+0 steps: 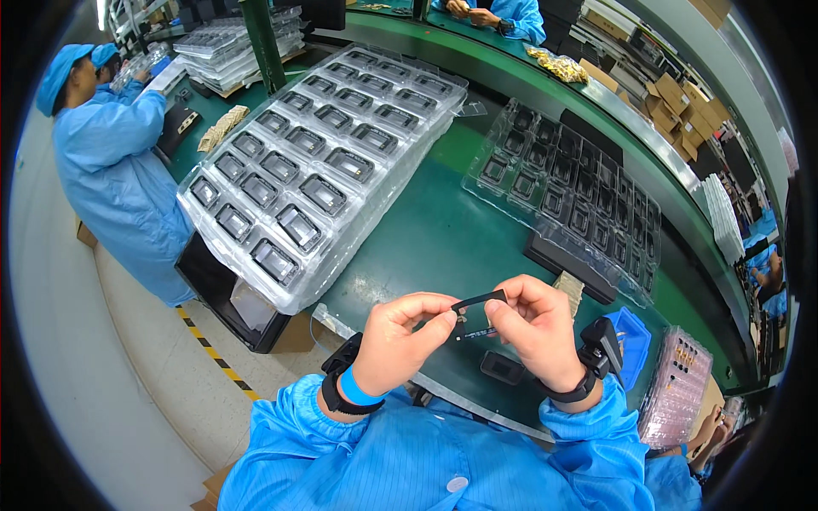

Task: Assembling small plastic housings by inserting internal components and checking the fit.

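Note:
Both my hands hold a thin black rectangular frame (475, 334) between them, just above the front part of the green table. My left hand (402, 342) pinches its left end between thumb and fingers. At the opposite end my right hand (538, 328) grips the frame, the thumb pressed near its upper corner. Small light spots show along the lower bar; their detail is too fine to make out. A dark rectangular housing (501, 368) lies on the table beneath my right hand, touched by neither hand.
Stacked clear trays (375, 226) with black-framed parts stand at left. Another clear tray (554, 200) holds dark parts at right, near a black block (567, 266). A blue bin (629, 345) and pinkish tray (677, 387) flank my right arm. A co-worker (115, 162) stands far left.

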A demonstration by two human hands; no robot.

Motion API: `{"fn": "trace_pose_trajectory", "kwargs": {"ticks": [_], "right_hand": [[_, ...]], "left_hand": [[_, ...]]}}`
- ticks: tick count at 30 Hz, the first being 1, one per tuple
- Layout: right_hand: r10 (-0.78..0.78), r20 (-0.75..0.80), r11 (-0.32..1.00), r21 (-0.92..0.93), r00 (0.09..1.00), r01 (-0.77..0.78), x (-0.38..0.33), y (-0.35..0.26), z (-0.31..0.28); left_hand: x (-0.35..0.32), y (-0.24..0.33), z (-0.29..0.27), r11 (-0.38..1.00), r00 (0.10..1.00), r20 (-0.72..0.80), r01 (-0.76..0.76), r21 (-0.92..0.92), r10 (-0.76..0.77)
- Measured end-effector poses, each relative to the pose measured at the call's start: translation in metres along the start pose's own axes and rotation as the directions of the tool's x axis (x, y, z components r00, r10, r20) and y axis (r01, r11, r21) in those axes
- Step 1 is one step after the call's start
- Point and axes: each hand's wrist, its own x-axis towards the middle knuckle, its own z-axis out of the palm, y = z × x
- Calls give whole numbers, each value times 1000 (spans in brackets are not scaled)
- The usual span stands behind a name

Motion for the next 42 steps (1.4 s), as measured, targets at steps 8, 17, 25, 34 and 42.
{"fn": "trace_pose_trajectory", "kwargs": {"ticks": [8,17,25,34,42], "right_hand": [[22,1,1000,2,1000,-22,-1,0,1],[24,3,1000,-19,1000,-24,-2,0,1],[3,4,999,-44,1000,-2,-3,0,3],[-4,-3,998,-55,1000,4,-3,-1,3],[3,4,1000,-17,1000,-3,-2,-1,2]], "left_hand": [[0,0,-1,997,1000,-2,5,83,-5],[0,-2,0,994,1000,-23,-19,109,21],[1,0,3,993,994,-57,-86,79,91],[-2,6,6,993,991,-100,-80,88,88],[-1,5,4,999,994,-113,-7,-31,3]]}}
